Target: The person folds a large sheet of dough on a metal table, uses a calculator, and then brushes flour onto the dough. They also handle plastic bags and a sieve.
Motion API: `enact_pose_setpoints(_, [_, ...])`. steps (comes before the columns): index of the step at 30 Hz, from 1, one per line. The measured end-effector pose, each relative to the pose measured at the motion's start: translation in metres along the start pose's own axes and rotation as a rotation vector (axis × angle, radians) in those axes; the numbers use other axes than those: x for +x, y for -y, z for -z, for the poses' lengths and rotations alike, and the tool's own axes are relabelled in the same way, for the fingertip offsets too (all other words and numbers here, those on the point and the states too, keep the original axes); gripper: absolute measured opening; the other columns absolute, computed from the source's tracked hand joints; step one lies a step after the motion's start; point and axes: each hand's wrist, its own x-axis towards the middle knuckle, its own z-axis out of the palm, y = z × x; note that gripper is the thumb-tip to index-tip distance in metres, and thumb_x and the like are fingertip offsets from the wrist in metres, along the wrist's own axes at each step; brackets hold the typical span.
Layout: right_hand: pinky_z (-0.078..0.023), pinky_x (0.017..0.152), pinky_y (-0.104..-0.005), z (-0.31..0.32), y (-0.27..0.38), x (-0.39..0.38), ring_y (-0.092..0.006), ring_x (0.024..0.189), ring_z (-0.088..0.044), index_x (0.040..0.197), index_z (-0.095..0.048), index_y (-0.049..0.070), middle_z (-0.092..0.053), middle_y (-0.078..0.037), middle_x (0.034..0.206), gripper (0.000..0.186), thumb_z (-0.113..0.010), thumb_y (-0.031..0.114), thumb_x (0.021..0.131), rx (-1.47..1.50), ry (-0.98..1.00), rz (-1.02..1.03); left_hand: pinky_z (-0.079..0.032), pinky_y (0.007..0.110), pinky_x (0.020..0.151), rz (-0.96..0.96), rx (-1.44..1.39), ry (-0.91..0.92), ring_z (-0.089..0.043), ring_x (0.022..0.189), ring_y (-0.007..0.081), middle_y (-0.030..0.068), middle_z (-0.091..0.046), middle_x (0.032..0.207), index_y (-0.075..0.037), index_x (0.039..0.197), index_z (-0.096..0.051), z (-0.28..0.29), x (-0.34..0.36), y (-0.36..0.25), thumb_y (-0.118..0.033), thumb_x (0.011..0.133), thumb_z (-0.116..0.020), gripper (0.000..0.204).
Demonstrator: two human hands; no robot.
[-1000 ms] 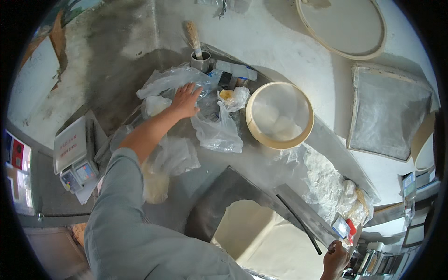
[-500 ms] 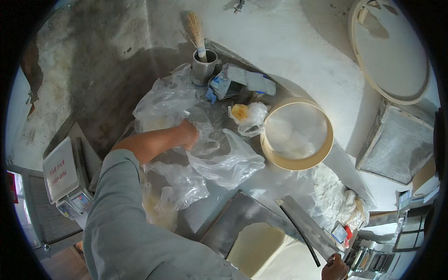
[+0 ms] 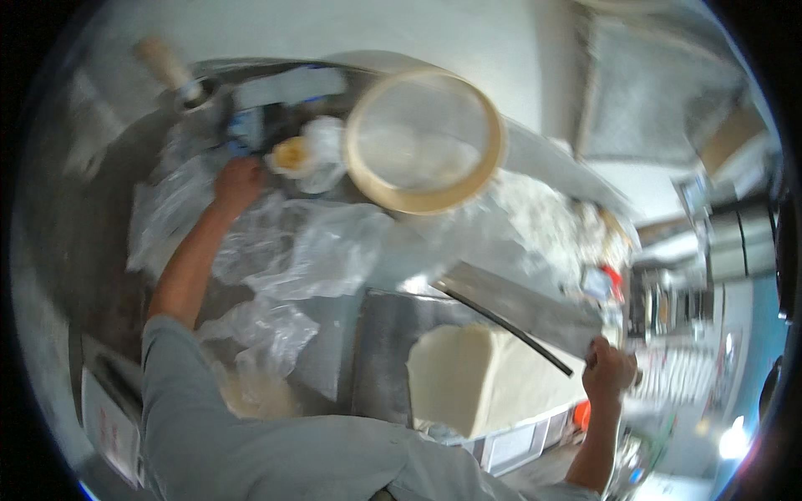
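Note:
My right hand (image 3: 609, 367) is closed around the handle of a large wide-bladed knife (image 3: 526, 305), its long blade reaching left over the dough. The folded slab of pale dough (image 3: 451, 367) lies on a dark board (image 3: 380, 342). At the far left my left hand (image 3: 240, 182) is curled among crumpled clear plastic bags (image 3: 309, 246). It is blurred, and what its fingers hold is hidden. Just beyond it lies a blue and grey wrapped bundle (image 3: 251, 117). To its right is a small clear bag with something yellow (image 3: 291, 156) in it.
A round wooden-rimmed sieve (image 3: 359, 167) stands beyond the bags, with heaped white flour (image 3: 543, 217) right of it. A brush (image 3: 167, 68) stands in a metal cup (image 3: 199, 104) at the far left. A scale (image 3: 113, 430) sits at the lower left.
The view has swung to the right, so things sit further left and my right forearm now shows. My left hand has moved farther away, toward the blue and grey bundle. The knife stays in my right hand.

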Motion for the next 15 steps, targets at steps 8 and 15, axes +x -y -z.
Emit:
enact_pose_setpoints(8, [-0.039,0.063,-0.0377,-0.006,-0.013,-0.022,-0.0214,0.058,-0.058,0.081,-0.054,0.016,-0.055,-0.001,0.058,0.015,-0.061,0.008,0.070,0.105,0.013,-0.086,-0.046,0.044,0.071,-0.082,-0.006,-0.148,-0.058,0.081,0.0327,0.0142,-0.060,0.087,-0.004,0.089,-0.059,0.017,-0.051,-0.021,-0.013,0.078,-0.064,0.015])
enact_pose_setpoints(15, [-0.044,0.063,-0.0364,-0.020,-0.016,-0.049,-0.0211,0.058,-0.062,0.079,-0.058,0.015,-0.059,-0.003,0.059,0.008,-0.059,0.009,0.073,0.367,-0.050,-0.162,-0.043,0.043,0.084,-0.701,-0.337,0.107,-0.055,0.098,0.0354,0.0126,-0.059,0.102,-0.003,0.097,-0.057,0.068,-0.136,-0.248,-0.014,0.074,-0.068,0.028])
